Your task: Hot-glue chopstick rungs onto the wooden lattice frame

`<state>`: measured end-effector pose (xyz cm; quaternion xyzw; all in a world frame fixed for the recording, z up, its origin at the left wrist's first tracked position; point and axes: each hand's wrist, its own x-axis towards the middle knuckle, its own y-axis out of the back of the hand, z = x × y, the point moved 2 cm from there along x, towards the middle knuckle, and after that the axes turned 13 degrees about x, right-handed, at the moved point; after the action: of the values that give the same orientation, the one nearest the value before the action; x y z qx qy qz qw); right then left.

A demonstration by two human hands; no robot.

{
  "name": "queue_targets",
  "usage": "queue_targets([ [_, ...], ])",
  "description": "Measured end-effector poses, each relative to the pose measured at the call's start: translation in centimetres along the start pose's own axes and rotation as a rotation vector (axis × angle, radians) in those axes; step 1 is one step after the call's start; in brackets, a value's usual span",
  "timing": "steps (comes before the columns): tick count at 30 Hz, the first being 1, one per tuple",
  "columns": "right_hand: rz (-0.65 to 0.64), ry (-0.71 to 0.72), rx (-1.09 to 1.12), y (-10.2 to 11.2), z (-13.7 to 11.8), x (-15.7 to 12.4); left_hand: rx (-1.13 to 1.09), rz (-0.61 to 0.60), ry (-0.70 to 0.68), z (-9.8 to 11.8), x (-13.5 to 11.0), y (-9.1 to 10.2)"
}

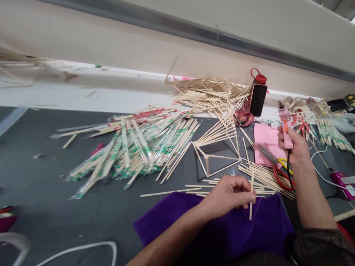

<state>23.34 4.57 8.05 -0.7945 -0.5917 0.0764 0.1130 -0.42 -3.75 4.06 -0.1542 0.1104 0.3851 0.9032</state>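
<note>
My left hand [231,194] pinches a short pale wooden stick [252,184] between thumb and fingers, nearly upright above a purple cloth [166,218]. Raised at the right, my right hand [298,146] is wrapped round a pink hot glue gun [286,129], its dark nozzle tilted up and away from me. Beyond my left hand stands an open frame of joined sticks [207,157], with a fan of slanting sticks along its top. Loose sticks [266,177] lie between the frame and the cloth, some partly hidden by my left hand.
Wrapped chopsticks [144,144] cover the left middle of the dark table [41,155]. A heap of sticks [213,92] lies by the wall. A phone [257,100] leans on a red-capped bottle [260,78]. Pliers [267,155] lie on a pink cloth [262,135], near a white cable [314,159].
</note>
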Motion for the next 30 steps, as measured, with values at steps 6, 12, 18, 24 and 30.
queue_targets([
  [6, -0.068, -0.116, 0.397, -4.0, 0.4, -2.6, -0.054, 0.096, -0.052, -0.4, -0.1, 0.8],
  [12, -0.219, -0.118, 0.347, -5.7, 1.3, -5.4, -0.16, 0.099, -0.05, -1.0, 0.1, 1.1],
  [18, -0.312, -0.138, 0.196, -3.9, 2.7, -6.5, -0.244, 0.088, -0.088, -1.1, 0.1, 1.4],
  [24, -0.316, -0.139, 0.124, -2.1, 3.7, -6.9, -0.27, 0.136, -0.098, -1.1, -0.1, 1.7],
  [30, -0.313, -0.144, 0.018, -1.1, 3.9, -7.7, -0.253, 0.158, -0.094, -1.3, -0.2, 2.1],
])
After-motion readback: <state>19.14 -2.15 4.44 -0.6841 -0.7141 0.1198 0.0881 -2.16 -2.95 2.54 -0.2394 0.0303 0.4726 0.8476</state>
